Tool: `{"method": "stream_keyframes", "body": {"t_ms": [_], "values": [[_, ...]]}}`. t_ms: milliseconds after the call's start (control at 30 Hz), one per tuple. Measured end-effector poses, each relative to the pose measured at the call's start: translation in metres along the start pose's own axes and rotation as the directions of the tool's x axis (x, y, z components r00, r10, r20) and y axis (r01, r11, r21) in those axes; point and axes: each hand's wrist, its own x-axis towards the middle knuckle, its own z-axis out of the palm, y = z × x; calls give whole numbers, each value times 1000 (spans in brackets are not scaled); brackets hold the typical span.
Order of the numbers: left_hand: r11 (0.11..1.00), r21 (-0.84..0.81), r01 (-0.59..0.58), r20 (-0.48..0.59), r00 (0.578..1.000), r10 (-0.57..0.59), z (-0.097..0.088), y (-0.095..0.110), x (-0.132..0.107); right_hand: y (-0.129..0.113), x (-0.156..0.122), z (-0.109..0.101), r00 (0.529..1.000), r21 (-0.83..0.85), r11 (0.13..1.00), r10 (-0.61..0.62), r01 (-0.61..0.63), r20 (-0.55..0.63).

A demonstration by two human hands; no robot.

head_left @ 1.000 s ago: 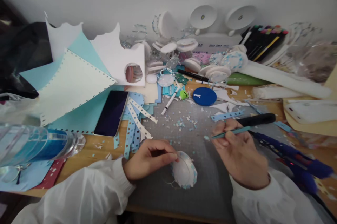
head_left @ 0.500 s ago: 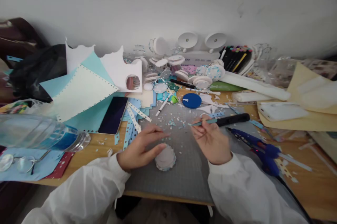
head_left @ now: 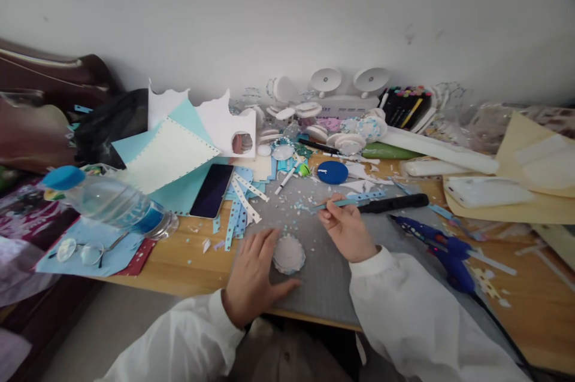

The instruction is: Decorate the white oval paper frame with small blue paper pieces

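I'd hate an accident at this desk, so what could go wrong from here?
The blue glue gun shows a red light beside the right sleeve; if hot, it might scorch the fabric.
The tiny paper bits lie loose near the tip of the slim teal tool in the right hand; a careless sweep could scatter them.
The glasses lie near the front edge of the table, so a knock might send them off.

The disc (head_left: 288,254) lies on the mat (head_left: 326,283), left of the glue gun (head_left: 454,273).
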Motion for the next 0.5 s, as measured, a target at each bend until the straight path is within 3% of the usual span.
{"method": "stream_keyframes", "body": {"t_ms": [233,500], "values": [[999,-11,-35,52,998,35,-2,-3,2,10,7,-8,999,-65,997,-30,29,-13],[997,-59,-41,-31,999,40,5,5,-4,10,8,-12,999,-92,995,-30,27,-25]]}}
